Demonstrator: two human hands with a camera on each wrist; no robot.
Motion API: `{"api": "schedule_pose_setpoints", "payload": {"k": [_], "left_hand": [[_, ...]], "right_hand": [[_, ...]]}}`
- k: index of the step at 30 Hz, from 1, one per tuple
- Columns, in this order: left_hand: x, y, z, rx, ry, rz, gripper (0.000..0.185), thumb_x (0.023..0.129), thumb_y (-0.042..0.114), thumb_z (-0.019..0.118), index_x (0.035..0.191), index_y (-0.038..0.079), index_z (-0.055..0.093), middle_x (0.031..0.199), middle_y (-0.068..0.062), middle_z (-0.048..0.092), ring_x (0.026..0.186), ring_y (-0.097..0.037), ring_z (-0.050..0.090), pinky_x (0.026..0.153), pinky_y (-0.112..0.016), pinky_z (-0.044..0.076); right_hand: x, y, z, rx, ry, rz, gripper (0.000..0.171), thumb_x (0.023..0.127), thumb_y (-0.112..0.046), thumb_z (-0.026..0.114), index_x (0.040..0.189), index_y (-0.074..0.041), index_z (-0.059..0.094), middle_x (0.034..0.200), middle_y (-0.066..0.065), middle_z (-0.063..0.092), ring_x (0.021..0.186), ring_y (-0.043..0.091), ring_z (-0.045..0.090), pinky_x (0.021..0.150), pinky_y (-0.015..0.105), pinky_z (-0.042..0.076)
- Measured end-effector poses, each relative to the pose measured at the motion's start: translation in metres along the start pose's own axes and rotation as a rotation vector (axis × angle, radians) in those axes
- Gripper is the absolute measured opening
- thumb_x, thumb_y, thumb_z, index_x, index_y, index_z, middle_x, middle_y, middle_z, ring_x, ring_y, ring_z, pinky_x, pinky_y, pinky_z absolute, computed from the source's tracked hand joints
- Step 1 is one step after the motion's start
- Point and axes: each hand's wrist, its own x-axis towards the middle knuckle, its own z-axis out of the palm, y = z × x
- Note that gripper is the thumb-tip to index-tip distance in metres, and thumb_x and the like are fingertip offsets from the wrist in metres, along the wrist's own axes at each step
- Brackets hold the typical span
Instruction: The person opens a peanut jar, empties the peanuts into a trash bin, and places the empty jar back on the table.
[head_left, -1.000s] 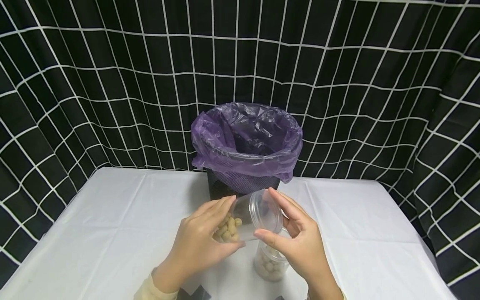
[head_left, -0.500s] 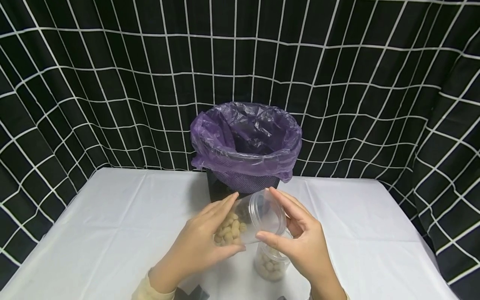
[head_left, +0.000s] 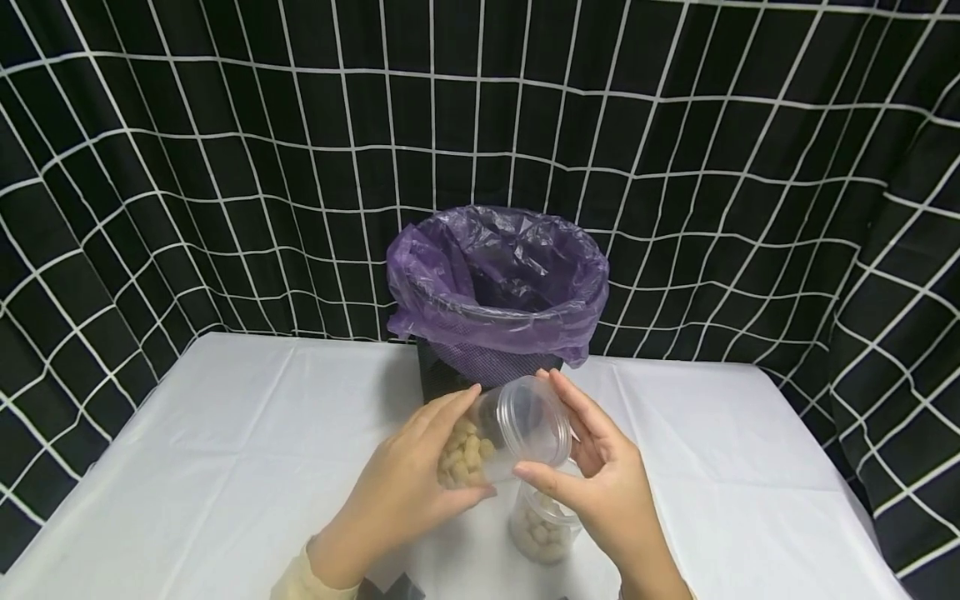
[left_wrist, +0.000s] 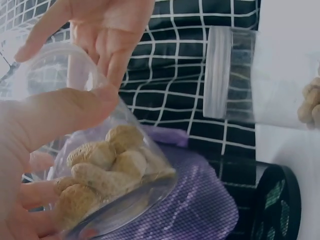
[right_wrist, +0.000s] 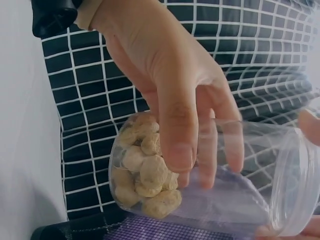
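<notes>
While the left hand (head_left: 408,487) curls around a tipped clear peanut jar (head_left: 498,433), the right hand (head_left: 600,483) pinches its lid (head_left: 534,419). Below the grip stands a second peanut jar (head_left: 542,529); beyond it, a purple-lined bin (head_left: 497,287).

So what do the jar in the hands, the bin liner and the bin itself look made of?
Jar: clear, glossy, thin-walled plastic by the look; the peanuts show through it. Bin liner: thin purple plastic film, crinkled and slightly shiny, folded over the rim. Bin: dark perforated mesh, probably metal, though plastic can't be ruled out.
</notes>
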Motion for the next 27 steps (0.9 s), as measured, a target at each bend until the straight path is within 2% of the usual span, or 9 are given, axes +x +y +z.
{"api": "schedule_pose_setpoints", "payload": {"k": [6, 10, 12, 17, 23, 27], "left_hand": [[0.003, -0.005, 0.001, 0.041, 0.087, 0.086, 0.094, 0.059, 0.020, 0.094, 0.141, 0.006, 0.051, 0.136, -0.009, 0.061, 0.123, -0.025, 0.060, 0.106, -0.038, 0.052], [0.004, -0.008, 0.002, 0.044, 0.119, 0.127, 0.093, 0.058, 0.016, 0.094, 0.139, 0.003, 0.052, 0.135, -0.010, 0.061, 0.121, -0.027, 0.061, 0.107, -0.038, 0.051], [0.004, -0.009, 0.002, 0.046, 0.126, 0.136, 0.093, 0.057, 0.016, 0.094, 0.139, 0.003, 0.052, 0.134, -0.010, 0.061, 0.121, -0.027, 0.061, 0.106, -0.039, 0.052], [0.004, -0.009, 0.002, 0.051, 0.133, 0.147, 0.093, 0.057, 0.016, 0.095, 0.139, 0.004, 0.052, 0.133, -0.010, 0.061, 0.120, -0.027, 0.061, 0.106, -0.039, 0.052], [0.005, -0.009, 0.002, 0.052, 0.130, 0.146, 0.094, 0.057, 0.016, 0.095, 0.140, 0.005, 0.051, 0.133, -0.010, 0.061, 0.120, -0.028, 0.061, 0.106, -0.039, 0.052], [0.004, -0.009, 0.002, 0.064, 0.130, 0.135, 0.093, 0.058, 0.017, 0.094, 0.139, 0.005, 0.052, 0.134, -0.010, 0.061, 0.121, -0.028, 0.061, 0.106, -0.040, 0.052]], "right_hand": [[-0.003, -0.006, 0.005, -0.086, 0.066, 0.102, 0.086, 0.069, 0.012, 0.082, 0.146, -0.008, 0.048, 0.146, -0.001, 0.055, 0.134, 0.003, 0.050, 0.108, 0.015, 0.045], [-0.003, -0.008, 0.010, -0.142, 0.127, 0.141, 0.084, 0.068, 0.009, 0.084, 0.144, -0.007, 0.051, 0.141, -0.007, 0.058, 0.130, 0.002, 0.053, 0.105, 0.013, 0.046], [-0.002, -0.009, 0.011, -0.153, 0.143, 0.159, 0.082, 0.068, 0.008, 0.084, 0.142, -0.007, 0.053, 0.139, -0.005, 0.058, 0.128, 0.002, 0.054, 0.103, 0.013, 0.047], [-0.001, -0.008, 0.012, -0.119, 0.143, 0.159, 0.076, 0.068, 0.010, 0.083, 0.138, -0.006, 0.057, 0.136, 0.002, 0.059, 0.127, 0.005, 0.055, 0.101, 0.016, 0.051], [-0.001, -0.007, 0.011, -0.102, 0.132, 0.129, 0.075, 0.069, 0.011, 0.082, 0.137, -0.002, 0.057, 0.136, -0.002, 0.059, 0.128, 0.006, 0.055, 0.102, 0.017, 0.050], [-0.001, -0.007, 0.009, -0.115, 0.103, 0.127, 0.076, 0.069, 0.010, 0.083, 0.139, -0.002, 0.056, 0.139, 0.001, 0.058, 0.129, 0.006, 0.055, 0.104, 0.018, 0.049]]}}
